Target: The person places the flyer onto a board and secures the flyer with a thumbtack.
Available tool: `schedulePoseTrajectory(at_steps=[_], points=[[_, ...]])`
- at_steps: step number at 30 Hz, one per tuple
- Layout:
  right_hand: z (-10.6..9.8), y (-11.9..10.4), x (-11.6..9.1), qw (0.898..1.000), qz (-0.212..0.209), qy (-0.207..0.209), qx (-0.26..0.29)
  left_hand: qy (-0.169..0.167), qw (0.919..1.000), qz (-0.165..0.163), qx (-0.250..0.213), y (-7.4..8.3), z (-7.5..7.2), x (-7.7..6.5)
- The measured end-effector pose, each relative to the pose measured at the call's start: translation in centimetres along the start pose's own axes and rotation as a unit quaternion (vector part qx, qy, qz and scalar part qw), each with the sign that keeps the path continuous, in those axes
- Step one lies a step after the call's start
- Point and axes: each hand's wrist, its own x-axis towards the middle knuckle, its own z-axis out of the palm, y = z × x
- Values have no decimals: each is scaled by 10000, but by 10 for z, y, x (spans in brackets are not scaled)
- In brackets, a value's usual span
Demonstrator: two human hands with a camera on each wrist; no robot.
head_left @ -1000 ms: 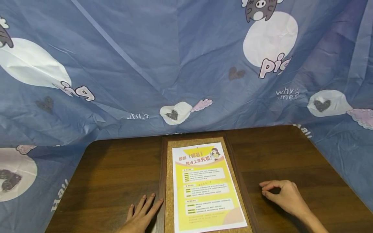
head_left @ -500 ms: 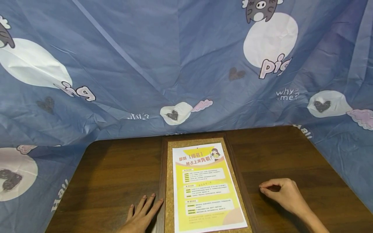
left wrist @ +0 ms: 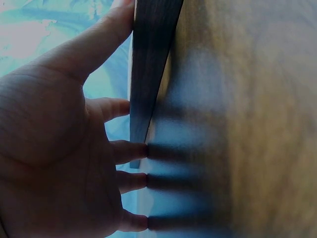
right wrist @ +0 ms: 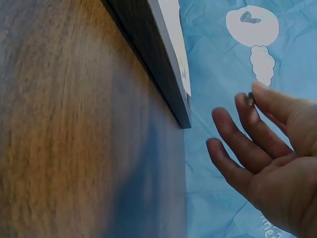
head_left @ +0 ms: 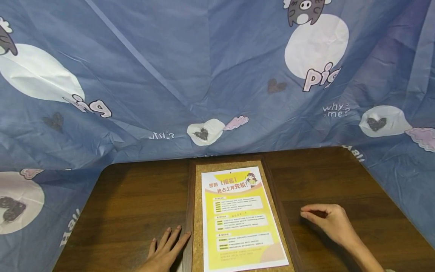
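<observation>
A framed cork board point(head_left: 198, 241) lies on the table with a yellow-and-white poster point(head_left: 244, 226) on it. A small dark pin point(head_left: 230, 172) shows at the poster's top edge. My left hand point(head_left: 162, 255) rests with fingers spread beside the board's left side; in the left wrist view its thumb and index finger touch the dark wooden frame point(left wrist: 153, 54), and the other fingertips are on the tabletop. To the right of the board, my right hand point(head_left: 331, 223) is held above the table. Its thumb and index finger pinch a tiny brassy thumbtack point(right wrist: 249, 98), while the other fingers are loosely bent.
The dark brown wooden table point(head_left: 136, 200) extends on both sides of the board. Behind it hangs a blue curtain point(head_left: 153, 75) printed with pigs, hearts and lettering, which meets the table's far edge.
My right hand has risen a little and shifted slightly left toward the board, its thumb and index finger still together. The left hand, board and poster stay put.
</observation>
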Motion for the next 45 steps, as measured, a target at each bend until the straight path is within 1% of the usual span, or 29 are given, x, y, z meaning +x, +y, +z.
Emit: schedulePoseTrajectory(at_steps=[6,14,18,26,30,35,45], points=[[0,-4,10,9975,-317,400,-482,-19,10000,8,-75,0,-1,0],[3,-16,27,9926,-686,767,-652,-19,9999,47,-98,1,-3,-1],[6,-24,36,9889,-913,898,-755,-31,10000,87,-18,2,-4,-1],[15,-41,55,9848,-1237,891,-830,-121,9999,106,-38,2,-6,-2],[21,-48,65,9854,-1246,820,-819,-79,9999,132,-26,1,-6,-2],[30,-55,76,9878,-1217,718,-647,-49,9999,145,-26,2,-5,-3],[45,-69,94,9849,-1558,700,-284,-52,9998,177,-14,2,-5,-3]])
